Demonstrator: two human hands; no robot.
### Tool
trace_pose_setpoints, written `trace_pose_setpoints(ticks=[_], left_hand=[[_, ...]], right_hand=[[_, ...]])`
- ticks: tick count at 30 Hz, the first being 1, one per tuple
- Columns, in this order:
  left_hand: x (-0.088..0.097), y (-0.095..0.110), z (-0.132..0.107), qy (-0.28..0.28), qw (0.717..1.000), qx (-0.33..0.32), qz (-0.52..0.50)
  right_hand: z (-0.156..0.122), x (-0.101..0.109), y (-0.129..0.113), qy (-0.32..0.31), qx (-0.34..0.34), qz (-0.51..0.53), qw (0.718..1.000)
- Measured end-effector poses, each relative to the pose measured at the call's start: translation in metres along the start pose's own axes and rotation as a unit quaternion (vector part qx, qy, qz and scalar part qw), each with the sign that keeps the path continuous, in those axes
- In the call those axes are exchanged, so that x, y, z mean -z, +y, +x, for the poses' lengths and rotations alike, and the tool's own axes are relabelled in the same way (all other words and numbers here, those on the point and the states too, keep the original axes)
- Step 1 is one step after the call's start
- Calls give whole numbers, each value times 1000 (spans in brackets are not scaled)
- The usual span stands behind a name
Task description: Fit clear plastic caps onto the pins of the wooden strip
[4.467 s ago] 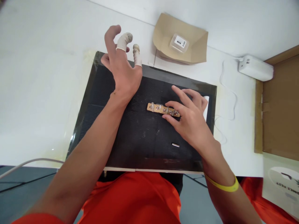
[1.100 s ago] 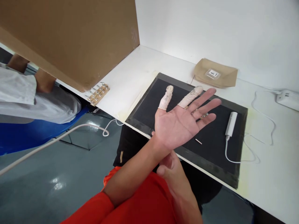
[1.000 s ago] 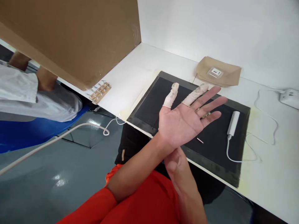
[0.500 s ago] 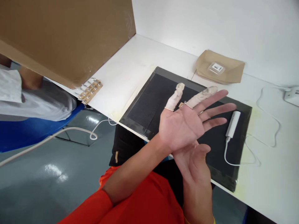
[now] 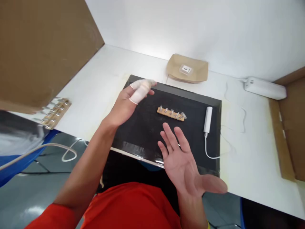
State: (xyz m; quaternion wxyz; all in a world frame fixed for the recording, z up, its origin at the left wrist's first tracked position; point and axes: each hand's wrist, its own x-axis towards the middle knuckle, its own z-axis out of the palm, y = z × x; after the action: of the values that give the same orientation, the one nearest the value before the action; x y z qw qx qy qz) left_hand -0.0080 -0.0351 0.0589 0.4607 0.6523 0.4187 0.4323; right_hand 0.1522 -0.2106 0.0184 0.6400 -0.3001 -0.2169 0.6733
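Note:
My left hand (image 5: pixel 130 98) hovers over the left part of the black mat (image 5: pixel 143 127), seen edge-on, with white finger cots on thumb and forefinger that lie close together; nothing shows in it. My right hand (image 5: pixel 184 165) is held palm up over the mat's near edge, fingers spread and empty. Between the hands, on the mat, lies a small tan strip with several metal studs (image 5: pixel 171 113). A white stick-shaped device (image 5: pixel 207 119) with a cord lies at the mat's right side.
A brown paper tray (image 5: pixel 187 68) holding a small clear packet sits behind the mat. A white adapter (image 5: pixel 264 88) lies at the back right. Cardboard panels stand at left (image 5: pixel 35 47) and right (image 5: pixel 290 127). Another studded strip (image 5: pixel 54 113) rests at the table's left edge.
The view swung back toward the mat. My left hand turned from palm-up and spread to edge-on with fingers together. My right hand came out from beneath it and opened palm up.

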Motion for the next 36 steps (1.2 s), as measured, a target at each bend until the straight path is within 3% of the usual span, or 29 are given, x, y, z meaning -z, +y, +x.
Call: trace_pose_setpoints(ticks=[4, 7, 9, 11, 12, 14, 19, 22, 30, 33, 36], left_hand=[[-13, -18, 10, -68, 976, -42, 201], [-22, -33, 1, -99, 972, -43, 210], [-27, -41, -9, -82, 980, -17, 179], [-31, -46, -18, -65, 986, 13, 153], [-32, -47, -22, -59, 987, 26, 146], [-35, -47, -27, -55, 987, 50, 143], [-41, -48, -31, -52, 987, 91, 122], [-43, -52, -33, -50, 988, 98, 107], [-35, -50, -50, -40, 993, 86, 70], [-31, -50, -55, -43, 989, 110, 85], [-27, -48, -53, -57, 985, 127, 105]], right_hand=[[1, 10, -2, -19, 33, -47, 998], [1, 28, -10, 8, 117, -230, 966], [4, 43, -17, 78, 165, -416, 891], [11, 56, -24, 159, 198, -569, 782], [17, 61, -26, 173, 206, -610, 745], [31, 68, -28, 167, 203, -653, 710], [62, 69, -22, 99, 165, -699, 689], [69, 67, -18, 96, 153, -700, 691], [53, 63, -19, 118, 132, -642, 746], [47, 65, -19, 108, 129, -650, 741], [44, 71, -20, 89, 128, -680, 716]])
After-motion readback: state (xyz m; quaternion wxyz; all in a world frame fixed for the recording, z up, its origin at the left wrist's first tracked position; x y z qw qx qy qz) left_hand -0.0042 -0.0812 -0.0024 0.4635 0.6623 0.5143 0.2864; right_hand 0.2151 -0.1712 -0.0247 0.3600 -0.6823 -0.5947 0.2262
